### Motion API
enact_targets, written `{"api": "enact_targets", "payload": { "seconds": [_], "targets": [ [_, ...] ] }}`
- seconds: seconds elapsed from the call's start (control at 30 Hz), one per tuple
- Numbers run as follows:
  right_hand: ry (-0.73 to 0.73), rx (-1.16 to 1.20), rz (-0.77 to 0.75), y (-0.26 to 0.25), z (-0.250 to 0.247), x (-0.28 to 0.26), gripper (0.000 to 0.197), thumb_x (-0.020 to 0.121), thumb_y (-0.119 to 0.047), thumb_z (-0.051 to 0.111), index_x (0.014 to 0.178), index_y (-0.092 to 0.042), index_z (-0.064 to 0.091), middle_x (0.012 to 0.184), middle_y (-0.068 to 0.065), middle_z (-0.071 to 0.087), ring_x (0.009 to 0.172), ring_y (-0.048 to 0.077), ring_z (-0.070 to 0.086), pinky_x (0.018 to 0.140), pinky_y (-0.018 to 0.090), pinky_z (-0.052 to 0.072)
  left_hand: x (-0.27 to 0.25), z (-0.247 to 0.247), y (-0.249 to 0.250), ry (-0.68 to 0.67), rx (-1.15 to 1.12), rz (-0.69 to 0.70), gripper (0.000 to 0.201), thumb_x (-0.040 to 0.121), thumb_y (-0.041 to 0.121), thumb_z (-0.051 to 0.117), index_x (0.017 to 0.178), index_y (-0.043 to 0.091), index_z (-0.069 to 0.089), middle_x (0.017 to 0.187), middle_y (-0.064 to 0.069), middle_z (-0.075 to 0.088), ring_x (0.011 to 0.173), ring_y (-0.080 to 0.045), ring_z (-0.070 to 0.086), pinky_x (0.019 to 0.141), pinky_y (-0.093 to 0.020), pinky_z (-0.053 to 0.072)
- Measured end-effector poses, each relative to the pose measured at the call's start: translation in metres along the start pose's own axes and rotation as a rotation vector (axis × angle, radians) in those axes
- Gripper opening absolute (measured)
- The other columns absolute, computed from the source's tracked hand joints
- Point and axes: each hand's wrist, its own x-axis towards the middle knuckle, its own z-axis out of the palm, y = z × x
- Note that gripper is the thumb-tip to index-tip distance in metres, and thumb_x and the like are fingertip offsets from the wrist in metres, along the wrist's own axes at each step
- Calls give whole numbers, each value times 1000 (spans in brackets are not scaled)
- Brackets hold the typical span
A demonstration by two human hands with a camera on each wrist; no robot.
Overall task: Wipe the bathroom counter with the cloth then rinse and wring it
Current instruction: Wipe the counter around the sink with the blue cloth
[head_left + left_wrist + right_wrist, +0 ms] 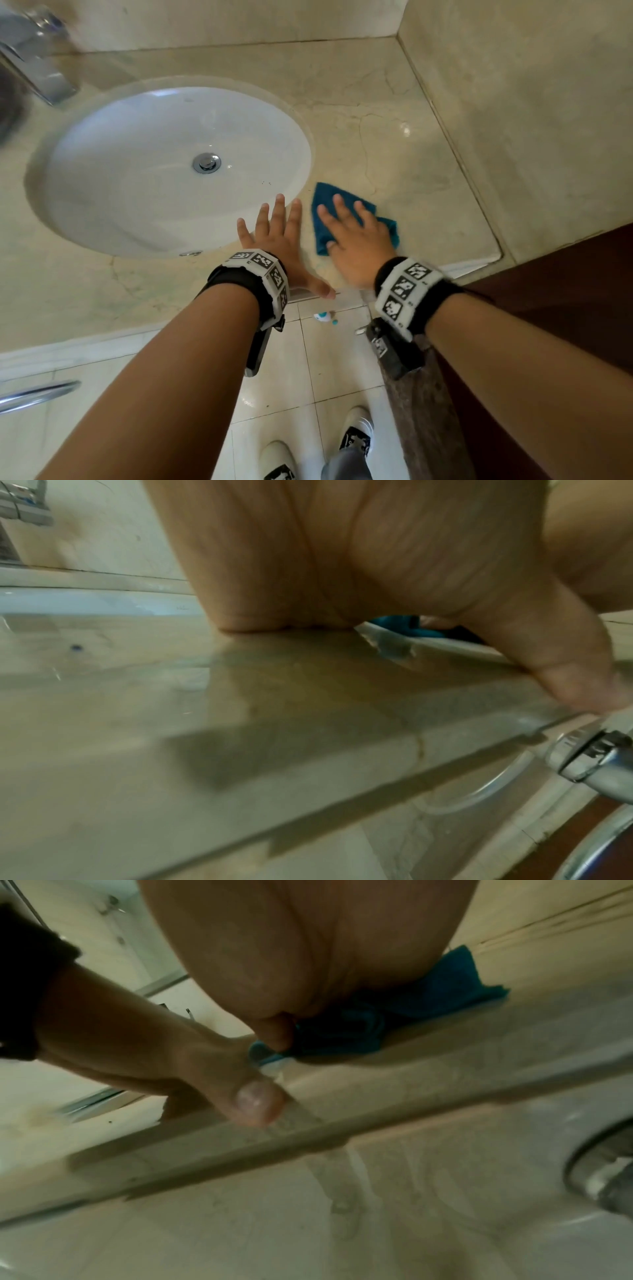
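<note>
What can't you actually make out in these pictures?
- Cloth: its middle, under the right hand, every view.
- Faucet: cut off by the head view's edge and blurred.
- Small object on the floor: too small to identify, head view.
- Left hand fingers: hidden behind the palm, left wrist view.

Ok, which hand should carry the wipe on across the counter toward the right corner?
Right. The right hand already lies flat on the blue cloth, with bare counter beyond it. The left hand rests on the counter by the sink rim, off the cloth.
</note>
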Motion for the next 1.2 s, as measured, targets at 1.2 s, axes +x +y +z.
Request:
{"api": "enact_targets", "payload": {
  "seconds": [1.2],
  "targets": [
    [76, 148, 123, 31, 8, -20, 66, 99, -44, 27, 149, -21, -9, 157, 4, -16, 145, 26, -9, 119, 40, -1, -46, 28, -53, 51, -21, -63, 134, 54, 88, 52, 141, 28, -31, 147, -4, -40, 139, -25, -30, 109, -64, -10]
  ]
}}
